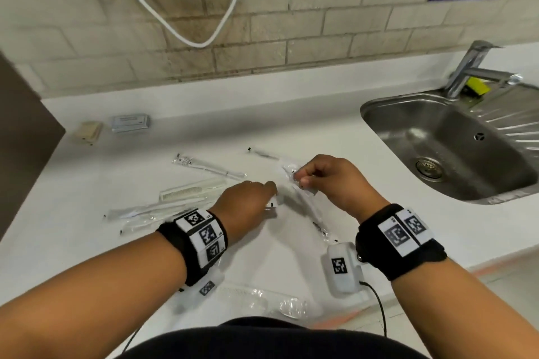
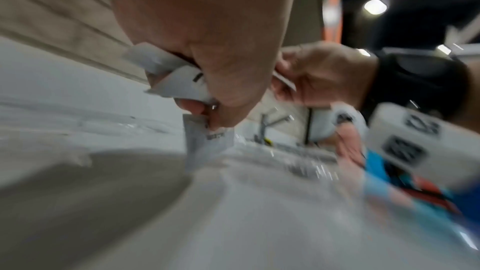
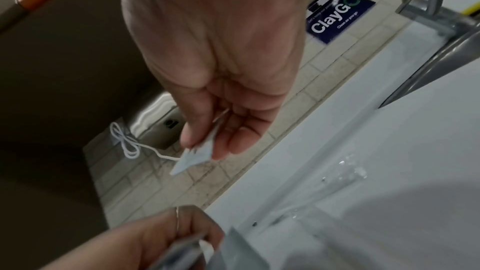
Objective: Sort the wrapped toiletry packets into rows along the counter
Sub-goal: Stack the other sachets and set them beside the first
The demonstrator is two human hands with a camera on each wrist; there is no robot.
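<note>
On the white counter [image 1: 291,114] my left hand [image 1: 269,194] grips small white sachets [image 2: 179,81] in its curled fingers and pinches another sachet [image 2: 207,139] that hangs down to the surface. Just to its right, my right hand [image 1: 300,176] pinches a small white packet [image 3: 197,157] between thumb and fingers, above a long clear-wrapped item [image 1: 306,204]. A wrapped toothbrush [image 1: 210,167], a wrapped comb [image 1: 186,192] and more long clear packets [image 1: 145,213] lie to the left. Another wrapped comb [image 1: 262,297] lies near the front edge.
Two boxed packets, one grey [image 1: 129,122] and one beige [image 1: 89,131], sit at the back left beside a brown panel [image 1: 23,140]. A steel sink [image 1: 376,131] with a tap [image 1: 478,67] and yellow sponge [image 1: 478,87] fills the right. A white tagged device [image 1: 342,268] lies under my right wrist.
</note>
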